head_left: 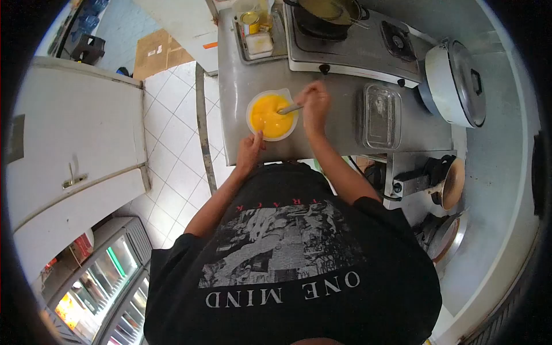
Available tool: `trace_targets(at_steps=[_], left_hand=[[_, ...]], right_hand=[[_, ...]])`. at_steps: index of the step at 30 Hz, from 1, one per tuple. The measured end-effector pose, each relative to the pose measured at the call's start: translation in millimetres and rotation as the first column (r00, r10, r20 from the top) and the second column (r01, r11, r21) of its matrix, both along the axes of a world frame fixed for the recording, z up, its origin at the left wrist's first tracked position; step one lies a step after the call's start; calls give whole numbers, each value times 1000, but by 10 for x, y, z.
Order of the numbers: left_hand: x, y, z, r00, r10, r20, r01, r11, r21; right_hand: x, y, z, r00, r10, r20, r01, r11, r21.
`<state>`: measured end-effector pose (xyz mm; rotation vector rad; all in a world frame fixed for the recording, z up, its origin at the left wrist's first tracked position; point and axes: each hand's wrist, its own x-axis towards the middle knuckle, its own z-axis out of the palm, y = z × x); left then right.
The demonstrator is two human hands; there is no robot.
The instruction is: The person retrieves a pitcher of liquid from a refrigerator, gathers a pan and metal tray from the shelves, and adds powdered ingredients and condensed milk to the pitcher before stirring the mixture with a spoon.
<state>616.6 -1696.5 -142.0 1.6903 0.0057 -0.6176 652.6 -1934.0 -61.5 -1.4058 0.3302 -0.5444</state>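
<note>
A white plastic bowl [249,118] of bright yellow liquid [267,118], which looks like beaten egg, stands on the steel counter near its front edge. My left hand [251,150] grips the near rim, thumb on top and the other fingers mostly hidden beneath. In my closed right hand [315,103] is a metal utensil [291,108] that slants down into the liquid. Its tip is sunk there, so I cannot tell whether it is a spoon or a fork.
Behind the bowl are a tray [280,34] with a can [249,23] and a gas stove [351,54] bearing a dark pot [322,26]. To the right are a clear rectangular container [382,118] and a large white pot [445,86]. Pans [454,184] sit lower right.
</note>
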Motion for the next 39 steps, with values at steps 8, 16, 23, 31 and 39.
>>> trace_targets(at_steps=[8,16,23,31,39], left_hand=[[473,101,-266,956,84,282,-92,996,16],[757,188,-303,957,-47,287,70,995,-70],[738,116,-240,957,-37,288,59,996,-68],[756,76,-261,956,-25,293,42,998,-51],[744,73,-274,951,-6,310,21,999,-43]], right_hand=[[76,1,35,969,-74,236,66,997,40],[229,-70,-60,989,-143,44,145,989,-35],[199,-379,70,989,49,139,-65,992,110],[275,-196,102,926,-291,242,270,956,114],[183,-108,38,981,-149,127,135,984,114]])
